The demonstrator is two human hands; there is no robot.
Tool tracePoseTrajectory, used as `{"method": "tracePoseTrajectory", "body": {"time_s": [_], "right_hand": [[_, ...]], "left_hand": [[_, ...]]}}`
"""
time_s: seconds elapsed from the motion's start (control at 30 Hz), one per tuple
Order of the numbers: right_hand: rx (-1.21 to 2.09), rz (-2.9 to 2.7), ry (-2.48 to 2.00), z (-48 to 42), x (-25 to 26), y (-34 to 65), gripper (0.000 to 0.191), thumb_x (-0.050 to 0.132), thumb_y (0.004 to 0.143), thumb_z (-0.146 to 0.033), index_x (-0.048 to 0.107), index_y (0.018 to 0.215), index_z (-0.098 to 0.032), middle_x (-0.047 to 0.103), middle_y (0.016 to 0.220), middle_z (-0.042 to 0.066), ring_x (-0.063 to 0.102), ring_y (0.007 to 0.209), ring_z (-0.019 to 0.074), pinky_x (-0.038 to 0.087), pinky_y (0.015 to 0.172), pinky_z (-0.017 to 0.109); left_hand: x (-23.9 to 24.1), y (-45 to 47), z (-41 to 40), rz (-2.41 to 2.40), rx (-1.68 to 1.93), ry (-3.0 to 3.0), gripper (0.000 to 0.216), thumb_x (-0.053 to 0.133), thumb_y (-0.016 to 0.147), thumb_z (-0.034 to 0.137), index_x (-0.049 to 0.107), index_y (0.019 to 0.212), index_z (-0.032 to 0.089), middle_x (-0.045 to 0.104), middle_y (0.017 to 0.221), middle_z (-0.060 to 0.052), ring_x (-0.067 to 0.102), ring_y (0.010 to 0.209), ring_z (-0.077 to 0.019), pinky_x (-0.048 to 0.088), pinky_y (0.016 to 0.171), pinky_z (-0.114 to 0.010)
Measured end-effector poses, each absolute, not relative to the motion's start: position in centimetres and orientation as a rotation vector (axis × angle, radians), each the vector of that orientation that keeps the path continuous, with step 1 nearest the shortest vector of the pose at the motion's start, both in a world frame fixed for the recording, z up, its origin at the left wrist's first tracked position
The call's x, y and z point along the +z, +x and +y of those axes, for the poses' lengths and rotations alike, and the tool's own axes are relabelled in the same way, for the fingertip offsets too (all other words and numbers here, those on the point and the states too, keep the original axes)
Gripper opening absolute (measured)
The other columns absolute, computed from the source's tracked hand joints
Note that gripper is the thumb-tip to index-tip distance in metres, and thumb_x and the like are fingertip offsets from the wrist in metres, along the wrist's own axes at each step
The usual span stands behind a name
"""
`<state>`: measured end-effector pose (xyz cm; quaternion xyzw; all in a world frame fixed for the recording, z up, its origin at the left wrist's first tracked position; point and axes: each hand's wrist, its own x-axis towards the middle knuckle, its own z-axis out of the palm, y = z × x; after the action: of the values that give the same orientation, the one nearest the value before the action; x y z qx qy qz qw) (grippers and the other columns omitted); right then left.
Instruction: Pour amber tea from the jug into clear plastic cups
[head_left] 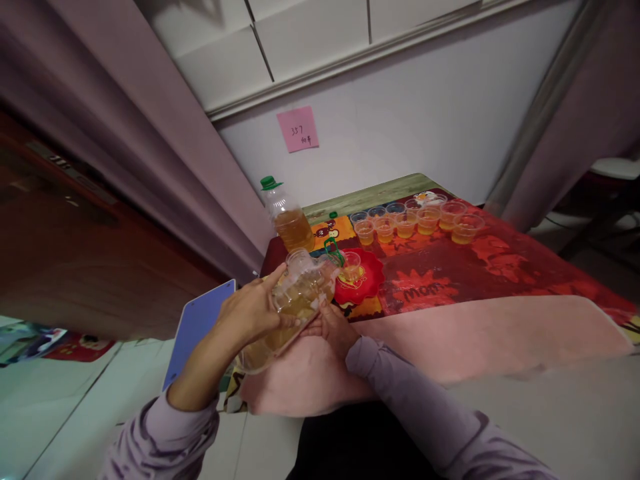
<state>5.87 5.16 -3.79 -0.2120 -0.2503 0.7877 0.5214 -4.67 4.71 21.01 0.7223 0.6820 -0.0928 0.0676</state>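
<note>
My left hand [253,310] is wrapped round a large clear plastic bottle [287,310] of amber liquid, tilted with its mouth toward a small clear cup [351,265] on a red plate [360,280]. My right hand [334,327] supports the bottle from below, fingers closed against it. A green cap ring [334,252] hangs at the bottle's neck. The cup holds a little amber liquid.
A second bottle [287,217] with a green cap stands upright behind. Several small cups [417,220] of amber liquid stand in a row at the table's far side. A red patterned cloth [475,273] covers the table; a pink towel [475,333] lies at its near edge. A blue board [197,327] leans at left.
</note>
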Motion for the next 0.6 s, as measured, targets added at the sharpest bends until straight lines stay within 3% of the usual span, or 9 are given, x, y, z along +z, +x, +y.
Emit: {"method": "tracePoseTrajectory", "body": {"time_s": [0.23, 0.43, 0.6], "right_hand": [[1.892, -0.585, -0.515, 5.15, -3.85, 5.88, 0.071, 0.078, 0.081, -0.081, 0.068, 0.119, -0.023, 0.08, 0.11, 0.01, 0.08, 0.089, 0.0263, 0.069, 0.079, 0.044], [1.896, -0.641, -0.5, 5.22, -4.04, 5.9, 0.066, 0.073, 0.085, -0.082, 0.069, 0.118, -0.025, 0.079, 0.104, 0.01, 0.079, 0.089, 0.0273, 0.068, 0.081, 0.046], [1.905, -0.605, -0.489, 5.32, -4.32, 5.85, 0.068, 0.078, 0.079, -0.082, 0.067, 0.117, -0.027, 0.079, 0.112, 0.01, 0.079, 0.092, 0.0276, 0.068, 0.08, 0.046]], "left_hand": [[20.7, -5.06, 4.89, 2.06, -0.305, 2.16, 0.118, 0.078, 0.071, 0.07, 0.033, 0.173, 0.031, 0.078, 0.093, -0.004, 0.073, 0.087, -0.0287, 0.046, 0.077, -0.035], [20.57, -5.23, 4.93, 2.048, -0.296, 2.169, 0.118, 0.078, 0.071, 0.069, 0.032, 0.173, 0.032, 0.077, 0.087, -0.002, 0.071, 0.08, -0.0264, 0.044, 0.073, -0.033], [20.31, -5.35, 5.08, 2.061, -0.262, 2.191, 0.118, 0.08, 0.067, 0.068, 0.038, 0.171, 0.032, 0.079, 0.09, -0.003, 0.072, 0.083, -0.0283, 0.044, 0.073, -0.033]]}}
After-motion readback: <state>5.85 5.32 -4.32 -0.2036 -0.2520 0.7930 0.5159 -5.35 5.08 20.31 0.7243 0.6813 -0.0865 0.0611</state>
